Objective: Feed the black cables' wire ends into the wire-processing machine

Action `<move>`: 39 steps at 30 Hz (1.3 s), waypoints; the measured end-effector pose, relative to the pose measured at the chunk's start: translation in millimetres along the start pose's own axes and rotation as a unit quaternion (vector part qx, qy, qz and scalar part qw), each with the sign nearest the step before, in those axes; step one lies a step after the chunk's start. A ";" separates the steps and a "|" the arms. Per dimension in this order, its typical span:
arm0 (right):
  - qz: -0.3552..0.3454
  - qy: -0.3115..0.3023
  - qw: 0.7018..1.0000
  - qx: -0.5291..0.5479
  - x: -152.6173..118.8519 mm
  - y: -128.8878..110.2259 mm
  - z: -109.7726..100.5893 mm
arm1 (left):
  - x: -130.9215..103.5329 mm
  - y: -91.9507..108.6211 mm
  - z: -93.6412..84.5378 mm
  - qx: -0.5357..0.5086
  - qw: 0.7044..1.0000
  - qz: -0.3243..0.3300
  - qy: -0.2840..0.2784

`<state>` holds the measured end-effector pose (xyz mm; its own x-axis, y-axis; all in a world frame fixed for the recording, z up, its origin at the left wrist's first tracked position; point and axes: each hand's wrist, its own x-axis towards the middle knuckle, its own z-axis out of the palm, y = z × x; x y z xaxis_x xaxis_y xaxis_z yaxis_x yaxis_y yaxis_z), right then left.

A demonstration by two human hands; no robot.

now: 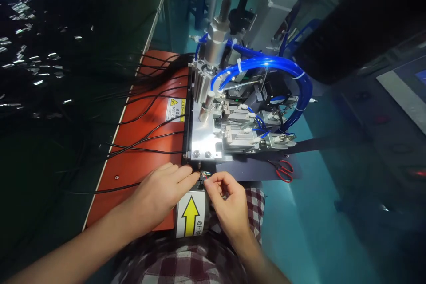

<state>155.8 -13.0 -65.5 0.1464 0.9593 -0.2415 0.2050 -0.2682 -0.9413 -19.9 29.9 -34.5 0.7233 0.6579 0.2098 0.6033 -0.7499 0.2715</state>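
My left hand (166, 186) lies over the edge of the orange-red board, its fingers pressed together around the end of a black cable (106, 190) that runs in from the left. Thin coloured wires (206, 174) fan out at its fingertips, above a small black fixture (201, 182). Close by, my right hand (233, 202) pinches at these wires with thumb and index finger; the exact strand is too small to tell. Just below the fixture is a white label (191, 213) with a yellow arrow.
A metal machine (203, 137) with pneumatic cylinders and blue air hoses (266, 63) stands directly ahead. Several black cables cross the orange-red board (140, 168) on the left. Red-handled scissors (284, 171) rest at the right. A dark tube-like shape (353, 22) hangs upper right.
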 end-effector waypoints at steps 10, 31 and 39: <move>-0.002 -0.047 0.999 0.023 11.4 2.7 -5.4 | -4.2 -1.4 2.3 0.007 1.000 0.002 0.007; 0.036 -0.059 0.986 0.150 17.6 7.1 8.1 | -10.3 18.0 1.0 0.024 0.995 -0.082 -0.044; 0.062 -0.082 0.976 0.192 19.4 10.1 9.3 | -11.1 12.3 10.6 -0.006 0.995 -0.091 -0.029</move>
<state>151.7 3.7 -81.9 -0.0166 0.9315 -0.3634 -0.1870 -0.3600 -0.9140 -16.9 12.6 -43.5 0.6203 0.7778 0.1015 0.7227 -0.6171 0.3112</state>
